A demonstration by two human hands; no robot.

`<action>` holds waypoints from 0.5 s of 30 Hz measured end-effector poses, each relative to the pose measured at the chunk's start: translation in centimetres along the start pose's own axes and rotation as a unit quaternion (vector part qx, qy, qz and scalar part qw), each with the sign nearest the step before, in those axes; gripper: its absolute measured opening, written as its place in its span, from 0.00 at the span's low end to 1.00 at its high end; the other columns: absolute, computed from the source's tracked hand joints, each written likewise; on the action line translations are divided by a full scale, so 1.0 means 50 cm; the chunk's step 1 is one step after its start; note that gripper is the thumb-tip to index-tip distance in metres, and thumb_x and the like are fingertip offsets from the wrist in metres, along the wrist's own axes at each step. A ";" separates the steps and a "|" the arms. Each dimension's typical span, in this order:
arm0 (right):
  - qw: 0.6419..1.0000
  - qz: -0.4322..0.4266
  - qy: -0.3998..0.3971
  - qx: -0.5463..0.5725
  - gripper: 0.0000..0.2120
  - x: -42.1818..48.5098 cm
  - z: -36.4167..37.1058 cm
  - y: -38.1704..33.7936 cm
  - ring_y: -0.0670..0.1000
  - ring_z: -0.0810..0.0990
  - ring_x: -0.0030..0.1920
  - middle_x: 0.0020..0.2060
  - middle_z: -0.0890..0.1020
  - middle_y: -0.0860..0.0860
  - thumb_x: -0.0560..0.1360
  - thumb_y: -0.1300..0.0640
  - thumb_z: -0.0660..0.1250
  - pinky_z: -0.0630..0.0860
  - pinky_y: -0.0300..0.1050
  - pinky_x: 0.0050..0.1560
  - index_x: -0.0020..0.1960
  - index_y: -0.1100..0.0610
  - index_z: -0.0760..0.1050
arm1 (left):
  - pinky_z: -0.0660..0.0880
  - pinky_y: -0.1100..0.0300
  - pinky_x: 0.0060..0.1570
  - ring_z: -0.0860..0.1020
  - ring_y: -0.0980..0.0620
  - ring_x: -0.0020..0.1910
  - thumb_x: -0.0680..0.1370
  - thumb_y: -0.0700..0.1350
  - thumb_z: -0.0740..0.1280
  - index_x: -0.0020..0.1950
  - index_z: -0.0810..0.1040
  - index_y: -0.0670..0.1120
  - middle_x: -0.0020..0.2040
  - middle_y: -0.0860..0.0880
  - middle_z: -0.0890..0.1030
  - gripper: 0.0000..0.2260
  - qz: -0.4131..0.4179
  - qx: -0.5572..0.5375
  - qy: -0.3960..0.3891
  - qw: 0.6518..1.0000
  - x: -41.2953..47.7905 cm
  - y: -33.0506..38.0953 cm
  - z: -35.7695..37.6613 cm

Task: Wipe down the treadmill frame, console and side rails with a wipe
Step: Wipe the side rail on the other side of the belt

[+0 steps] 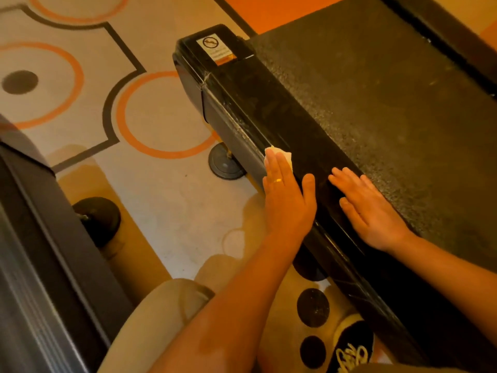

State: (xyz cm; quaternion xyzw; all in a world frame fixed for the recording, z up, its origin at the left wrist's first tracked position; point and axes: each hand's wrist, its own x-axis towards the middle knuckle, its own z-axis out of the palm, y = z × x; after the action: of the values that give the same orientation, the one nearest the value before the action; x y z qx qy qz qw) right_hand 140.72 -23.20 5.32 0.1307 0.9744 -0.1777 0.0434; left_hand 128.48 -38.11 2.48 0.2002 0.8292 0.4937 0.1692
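Item, nearest: our left hand [287,200], fingers straight, presses the wipe [288,158] flat against the outer edge of the side rail [269,111]; nothing is clasped.

Item, beside it: our right hand [372,211], flat and relaxed, rests where the rail meets the belt [403,103] and holds nothing.

Item, rail: the long axis runs from us at lower right away to upper left, ending at the end cap [215,47]. We judge that the dusty length lies ahead of the left fingertips, so the left hand leads.
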 end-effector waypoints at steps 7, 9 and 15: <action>1.000 -0.006 0.013 0.008 0.24 0.000 0.001 0.006 0.44 0.50 0.80 0.79 0.57 0.41 0.84 0.47 0.49 0.47 0.53 0.79 0.80 0.47 0.57 | 0.58 0.43 0.77 0.51 0.41 0.81 0.85 0.57 0.52 0.82 0.39 0.45 0.83 0.47 0.41 0.33 -0.052 -0.002 0.033 0.998 0.186 -0.007 -0.084; 1.000 -0.003 0.008 0.004 0.24 0.000 0.003 0.004 0.43 0.50 0.80 0.79 0.56 0.41 0.84 0.46 0.48 0.47 0.55 0.79 0.80 0.47 0.57 | 0.64 0.46 0.73 0.55 0.41 0.80 0.85 0.58 0.53 0.82 0.38 0.47 0.83 0.48 0.42 0.34 -0.057 -0.010 0.033 0.998 0.151 -0.002 -0.070; 1.000 0.001 0.001 -0.007 0.24 0.000 0.002 0.002 0.44 0.49 0.80 0.80 0.55 0.41 0.84 0.45 0.46 0.49 0.58 0.79 0.80 0.45 0.54 | 0.63 0.46 0.73 0.53 0.41 0.80 0.84 0.61 0.54 0.82 0.38 0.47 0.83 0.48 0.41 0.36 -0.040 -0.002 0.037 0.999 0.169 -0.008 -0.076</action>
State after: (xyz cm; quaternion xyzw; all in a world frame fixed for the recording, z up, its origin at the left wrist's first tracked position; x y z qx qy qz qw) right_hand 140.73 -23.13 5.19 0.1318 0.9755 -0.1707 0.0437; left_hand 119.31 -36.90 3.15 0.1481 0.8409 0.4958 0.1584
